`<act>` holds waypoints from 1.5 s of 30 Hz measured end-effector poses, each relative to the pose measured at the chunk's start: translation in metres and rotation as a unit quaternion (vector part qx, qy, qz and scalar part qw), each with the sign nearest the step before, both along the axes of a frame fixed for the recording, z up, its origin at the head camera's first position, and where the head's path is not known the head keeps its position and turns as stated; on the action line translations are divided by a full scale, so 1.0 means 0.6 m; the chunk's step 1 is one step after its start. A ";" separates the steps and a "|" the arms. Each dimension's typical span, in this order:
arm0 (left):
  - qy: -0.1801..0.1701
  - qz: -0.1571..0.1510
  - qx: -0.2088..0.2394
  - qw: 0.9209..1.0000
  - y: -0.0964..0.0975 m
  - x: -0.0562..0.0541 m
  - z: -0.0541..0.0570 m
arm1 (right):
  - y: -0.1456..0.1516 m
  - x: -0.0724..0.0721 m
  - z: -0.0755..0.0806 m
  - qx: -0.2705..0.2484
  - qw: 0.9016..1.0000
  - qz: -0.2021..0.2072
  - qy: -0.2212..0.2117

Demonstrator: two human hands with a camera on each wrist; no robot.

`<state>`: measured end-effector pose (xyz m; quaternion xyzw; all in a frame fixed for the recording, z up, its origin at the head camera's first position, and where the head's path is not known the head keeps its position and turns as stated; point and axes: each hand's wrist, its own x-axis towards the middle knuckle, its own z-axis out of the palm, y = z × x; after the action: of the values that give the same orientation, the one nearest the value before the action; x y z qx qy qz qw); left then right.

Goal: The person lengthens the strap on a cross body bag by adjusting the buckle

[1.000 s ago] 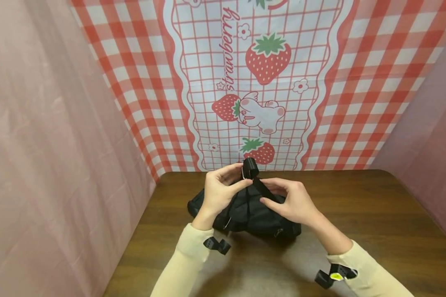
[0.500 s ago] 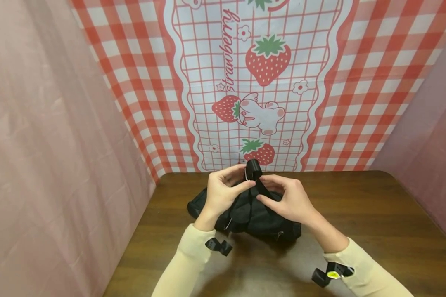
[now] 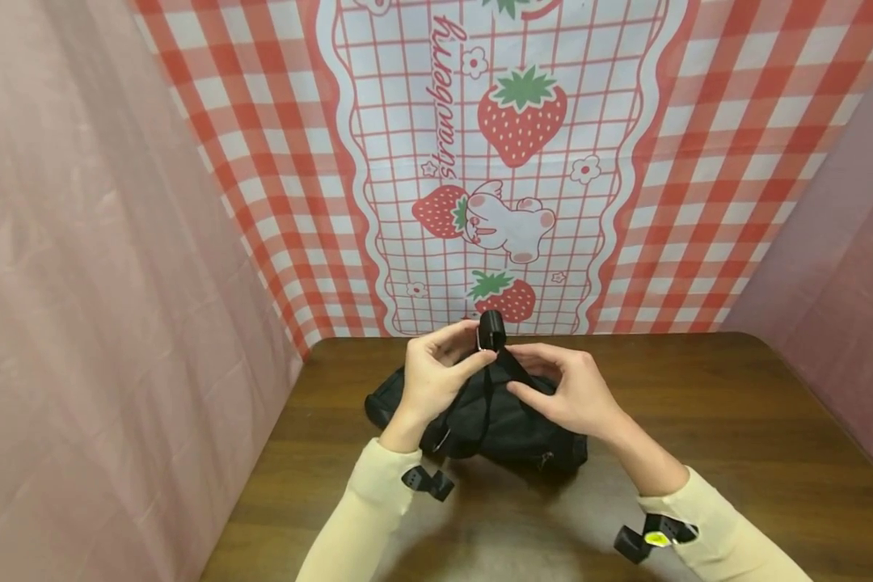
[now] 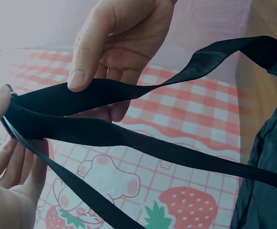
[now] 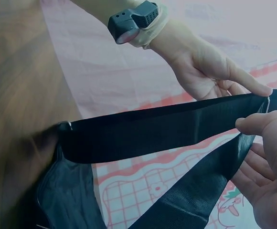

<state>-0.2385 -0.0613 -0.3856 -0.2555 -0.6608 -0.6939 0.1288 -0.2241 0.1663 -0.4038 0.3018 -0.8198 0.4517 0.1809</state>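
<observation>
A black bag lies on the wooden table, its black strap raised above it. My left hand pinches the strap at a metal-edged slider buckle, where the webbing folds into a loop. Just to its right, my right hand holds the same strap between thumb and fingers. In the left wrist view the right thumb lies on the webbing, with the fingers behind it. Strap lengths run from the buckle down to the bag in the right wrist view.
The wooden table extends to both sides of the bag. Behind it hangs a red-and-white checked cloth with strawberry prints. Pink curtains hang at the left and right.
Both hands keep their hold on the strap and shift only slightly. The strap loop moves a little right, then slightly back left. The bag stays in place.
</observation>
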 end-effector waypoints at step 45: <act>0.017 -0.018 0.057 0.998 0.017 0.006 0.005 | -0.005 -0.009 -0.005 -0.033 0.998 0.053 -0.021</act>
<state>-0.2348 -0.0514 -0.3829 -0.2713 -0.6130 -0.7283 0.1419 -0.2294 0.1635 -0.4066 0.3288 -0.7913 0.4934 0.1490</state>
